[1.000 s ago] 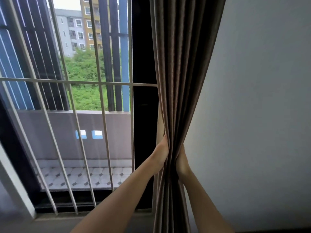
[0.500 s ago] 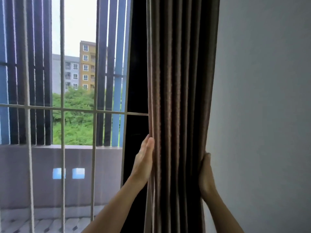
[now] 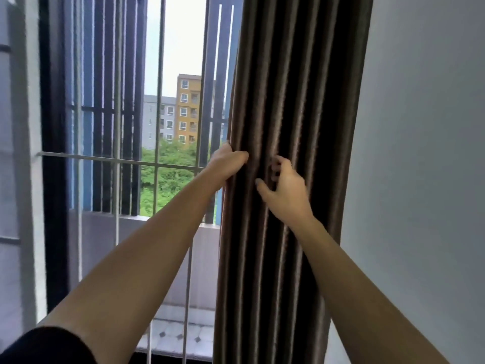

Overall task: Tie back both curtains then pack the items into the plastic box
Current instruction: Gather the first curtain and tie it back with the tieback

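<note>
A brown pleated curtain (image 3: 296, 88) hangs gathered in a thick column between the window and the wall. My left hand (image 3: 229, 160) grips its left edge at mid height, thumb across the front folds and fingers hidden behind the cloth. On the front of the curtain, just to the right and slightly lower, my right hand (image 3: 284, 189) has curled fingers digging into the folds. No tie-back, plastic box or other items are in view.
A white window grille (image 3: 118, 158) with vertical and horizontal bars stands left of the curtain, with a balcony and buildings behind it. A plain grey wall (image 3: 425, 153) fills the right side. A white frame post (image 3: 25, 153) runs down the far left.
My right hand has come from the curtain's right edge round to its front folds. My left hand has closed from flat onto the left edge. The camera has tilted and moved closer.
</note>
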Demonstrator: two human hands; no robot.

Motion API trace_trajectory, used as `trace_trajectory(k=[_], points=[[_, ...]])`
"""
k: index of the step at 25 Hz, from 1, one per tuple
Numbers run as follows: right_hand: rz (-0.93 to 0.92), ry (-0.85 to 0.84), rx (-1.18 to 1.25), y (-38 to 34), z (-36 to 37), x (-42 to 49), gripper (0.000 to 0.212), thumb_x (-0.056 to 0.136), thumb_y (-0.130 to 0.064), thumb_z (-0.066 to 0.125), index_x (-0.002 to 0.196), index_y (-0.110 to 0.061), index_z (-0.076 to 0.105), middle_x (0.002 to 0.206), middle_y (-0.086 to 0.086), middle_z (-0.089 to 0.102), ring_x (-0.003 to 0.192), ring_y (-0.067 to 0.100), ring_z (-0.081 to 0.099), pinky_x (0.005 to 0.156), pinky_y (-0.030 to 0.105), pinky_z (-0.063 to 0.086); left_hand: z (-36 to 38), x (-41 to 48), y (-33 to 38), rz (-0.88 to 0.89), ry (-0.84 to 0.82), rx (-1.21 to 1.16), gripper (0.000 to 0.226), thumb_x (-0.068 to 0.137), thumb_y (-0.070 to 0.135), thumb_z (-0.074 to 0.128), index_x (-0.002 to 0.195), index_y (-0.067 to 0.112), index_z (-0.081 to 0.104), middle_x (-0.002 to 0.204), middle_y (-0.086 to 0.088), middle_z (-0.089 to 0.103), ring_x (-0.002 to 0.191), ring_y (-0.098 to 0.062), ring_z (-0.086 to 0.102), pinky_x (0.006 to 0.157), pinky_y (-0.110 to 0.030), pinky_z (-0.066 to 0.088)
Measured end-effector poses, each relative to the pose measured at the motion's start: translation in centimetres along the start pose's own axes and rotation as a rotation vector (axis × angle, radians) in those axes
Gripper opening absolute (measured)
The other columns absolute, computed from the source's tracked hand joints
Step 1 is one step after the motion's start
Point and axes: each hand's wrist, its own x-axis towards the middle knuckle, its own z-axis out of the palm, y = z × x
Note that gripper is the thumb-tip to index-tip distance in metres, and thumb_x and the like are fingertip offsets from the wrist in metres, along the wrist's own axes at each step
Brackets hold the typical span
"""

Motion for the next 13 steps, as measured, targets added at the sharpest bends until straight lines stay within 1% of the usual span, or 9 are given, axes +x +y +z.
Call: trace_trajectory(k=[2, 3, 6, 8, 9, 10, 11, 12, 13], points=[[0.065, -0.031, -0.072, -0.4, 2.3, -0.2, 0.07, 0.086, -0.027, 0.064, 0.142, -0.008, 0.028, 0.138, 0.01, 0.045, 0.121, 0.024, 0.05, 0.095, 0.028, 0.039, -1.0, -0.2, -0.8, 0.029, -0.031, 0.052, 0.044, 0.07, 0.022, 0.046, 0.113, 0.022, 0.055, 0.1, -0.004, 0.067, 0.09, -0.021, 0.064, 0.078, -0.036, 0.053], [0.065, 0.008, -0.104, -0.5, 3.2, -0.4, 0.07, 0.086, -0.027, 0.065, 0.142, -0.007, 0.028, 0.139, 0.012, 0.042, 0.122, 0.026, 0.048, 0.095, 0.029, 0.039, -1.2, -0.4, -1.0, 0.045, -0.057, 0.07, 0.04, 0.076, 0.021, 0.044, 0.115, 0.02, 0.054, 0.101, -0.004, 0.066, 0.091, -0.022, 0.063, 0.079, -0.037, 0.053], [-0.05, 0.225, -0.131, -0.7, 5.3, -1.1, 0.063, 0.082, -0.019, 0.069, 0.135, -0.006, 0.037, 0.131, 0.013, 0.041, 0.116, 0.026, 0.045, 0.094, 0.031, 0.043, -1.5, -0.6, -2.4, 0.085, -0.134, 0.169, 0.033, 0.096, 0.019, 0.033, 0.12, 0.009, 0.053, 0.111, -0.011, 0.063, 0.102, -0.025, 0.06, 0.092, -0.042, 0.048], [-0.013, 0.238, -0.154, -0.4, 6.1, -1.4, 0.063, 0.083, -0.015, 0.068, 0.136, -0.006, 0.035, 0.132, 0.014, 0.04, 0.118, 0.027, 0.045, 0.096, 0.032, 0.042, -1.6, -0.7, -3.6, 0.094, -0.162, 0.228, 0.035, 0.101, 0.019, 0.027, 0.12, 0.004, 0.052, 0.113, -0.014, 0.061, 0.104, -0.027, 0.059, 0.094, -0.041, 0.046], [0.044, 0.213, -0.163, 0.0, 6.3, -1.5, 0.064, 0.085, -0.014, 0.065, 0.139, -0.006, 0.032, 0.136, 0.015, 0.04, 0.121, 0.028, 0.044, 0.098, 0.032, 0.04, -1.6, -0.8, -4.2, 0.09, -0.184, 0.237, 0.034, 0.102, 0.019, 0.027, 0.117, 0.004, 0.053, 0.109, -0.013, 0.062, 0.1, -0.025, 0.059, 0.091, -0.039, 0.047], [0.101, 0.187, -0.169, 0.3, 6.3, -1.7, 0.063, 0.088, -0.013, 0.062, 0.141, -0.007, 0.028, 0.137, 0.015, 0.042, 0.122, 0.029, 0.046, 0.097, 0.032, 0.041, -1.7, -1.0, -4.5, 0.086, -0.207, 0.233, 0.032, 0.102, 0.019, 0.027, 0.111, 0.005, 0.054, 0.101, -0.011, 0.061, 0.092, -0.023, 0.059, 0.084, -0.036, 0.047], [0.138, 0.171, -0.167, 0.9, 6.4, -1.9, 0.059, 0.091, -0.013, 0.057, 0.141, -0.007, 0.028, 0.134, 0.014, 0.048, 0.119, 0.028, 0.051, 0.091, 0.031, 0.042, -1.7, -1.1, -4.5, 0.079, -0.22, 0.22, 0.031, 0.102, 0.019, 0.027, 0.104, 0.006, 0.055, 0.092, -0.01, 0.059, 0.083, -0.021, 0.057, 0.077, -0.033, 0.045], [0.147, 0.165, -0.162, 1.4, 6.5, -2.5, 0.05, 0.093, -0.013, 0.054, 0.138, -0.008, 0.033, 0.125, 0.013, 0.056, 0.11, 0.028, 0.057, 0.082, 0.03, 0.043, -1.6, -1.0, -4.4, 0.067, -0.231, 0.202, 0.032, 0.101, 0.019, 0.027, 0.099, 0.006, 0.056, 0.086, -0.011, 0.056, 0.078, -0.021, 0.054, 0.072, -0.032, 0.042], [0.134, 0.166, -0.16, 2.0, 6.8, -3.4, 0.037, 0.094, -0.014, 0.052, 0.129, -0.008, 0.043, 0.114, 0.012, 0.063, 0.1, 0.029, 0.062, 0.073, 0.03, 0.041, -1.5, -1.0, -4.2, 0.057, -0.25, 0.191, 0.032, 0.101, 0.019, 0.027, 0.095, 0.004, 0.055, 0.081, -0.011, 0.053, 0.073, -0.021, 0.051, 0.067, -0.03, 0.04]])
